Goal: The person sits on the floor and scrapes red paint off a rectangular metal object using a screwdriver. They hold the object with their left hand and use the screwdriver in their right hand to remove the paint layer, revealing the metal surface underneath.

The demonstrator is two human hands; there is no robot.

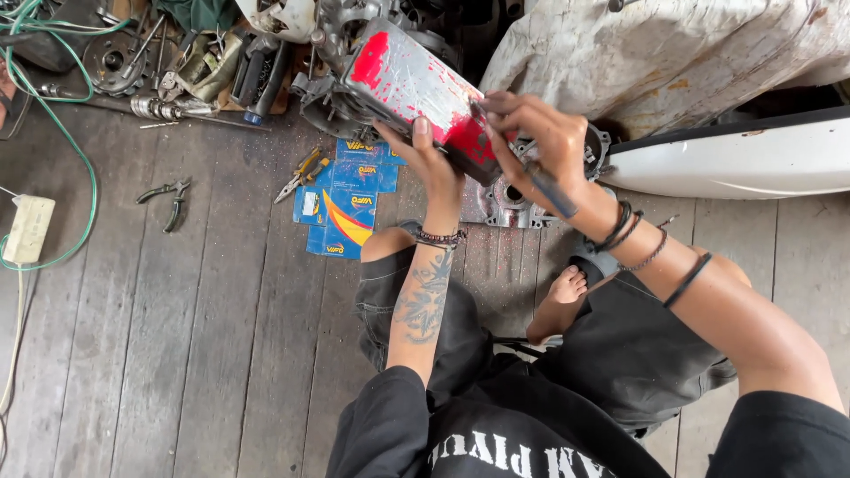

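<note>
A metal engine cover (403,80), silvery with patches of red paint, is held up over the wooden floor. My left hand (431,159) grips its near edge from below, thumb on the painted face. My right hand (536,142) presses on the cover's red lower corner and holds a dark-handled tool (551,188) that runs back along my wrist. Its tip is hidden by my fingers. Behind the cover sits a grey engine block (332,84).
A flattened blue and yellow carton (345,208) lies on the floor planks with yellow-handled pliers (301,173) beside it. Black pliers (168,199), a white power strip (28,228) with green cable, and assorted parts lie at left. A white panel (735,159) lies at right.
</note>
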